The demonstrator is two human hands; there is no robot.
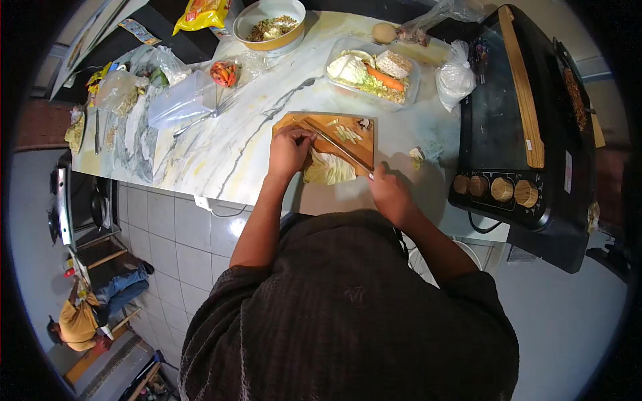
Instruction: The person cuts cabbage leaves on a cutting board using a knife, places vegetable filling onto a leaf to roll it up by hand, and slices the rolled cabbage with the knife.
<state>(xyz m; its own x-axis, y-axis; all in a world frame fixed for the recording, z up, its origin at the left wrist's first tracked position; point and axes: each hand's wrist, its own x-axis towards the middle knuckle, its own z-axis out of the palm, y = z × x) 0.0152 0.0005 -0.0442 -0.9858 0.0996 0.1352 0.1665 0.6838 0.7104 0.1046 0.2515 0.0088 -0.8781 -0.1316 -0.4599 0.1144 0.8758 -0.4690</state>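
Observation:
My right hand [390, 192] is closed round the handle of a kitchen knife [341, 148], at the near right corner of a wooden cutting board [366, 127]. The blade slants across the board toward the far left. My left hand [289, 151] is at the board's left side, fingers drawn together beside the blade; what they hold, if anything, is hidden. A piece of cabbage [330, 168] lies on the near side of the blade, partly over the board's near edge. Pale cut strips [348, 134] lie beyond the blade.
A plastic container [412, 90] with cabbage and a carrot [385, 79] stands behind the board. A bowl [269, 43] stands farther back. On the right are a bag of white powder [456, 77] and a black griddle [495, 110]. A person [80, 321] sits at far left.

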